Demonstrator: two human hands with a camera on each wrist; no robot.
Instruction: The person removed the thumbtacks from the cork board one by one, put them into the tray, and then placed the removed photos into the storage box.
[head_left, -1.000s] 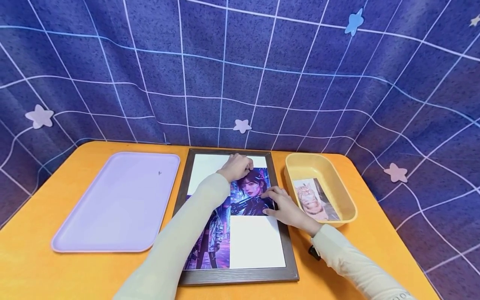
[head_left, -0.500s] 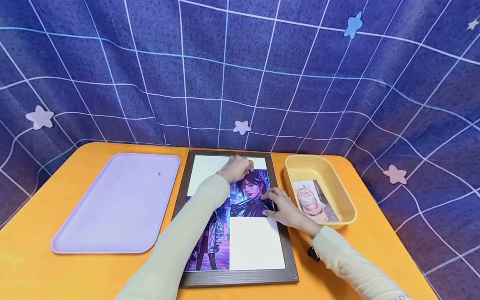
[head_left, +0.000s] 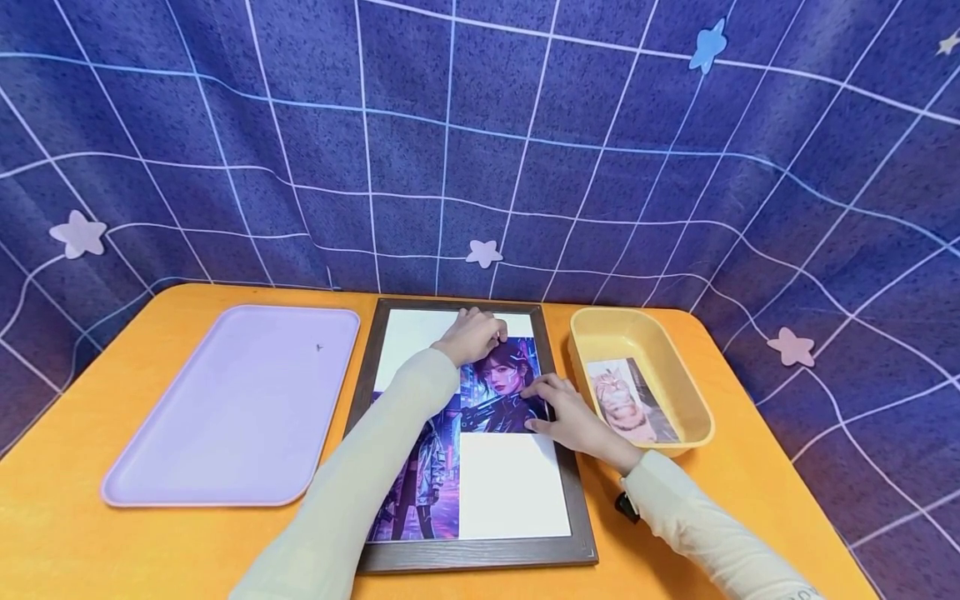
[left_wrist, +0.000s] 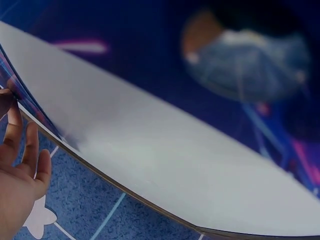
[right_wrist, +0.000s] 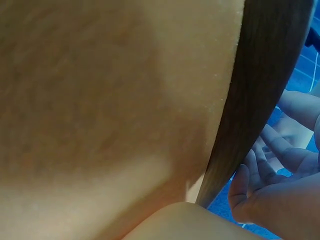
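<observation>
Head view: left hand (head_left: 474, 335) pinches portrait print (head_left: 501, 387) at top edge. Right hand (head_left: 573, 417), fingers spread, touches right side.

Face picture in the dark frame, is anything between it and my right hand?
Nothing visible: in the head view, your right hand has fingertips over the right side of the face picture.

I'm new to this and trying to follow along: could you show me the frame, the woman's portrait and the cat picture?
Frame (head_left: 480, 557): head view, on its near edge.
Portrait (head_left: 495, 403): head view, just below the face.
Cat picture (head_left: 621, 407): head view, on the cat's body.
</observation>
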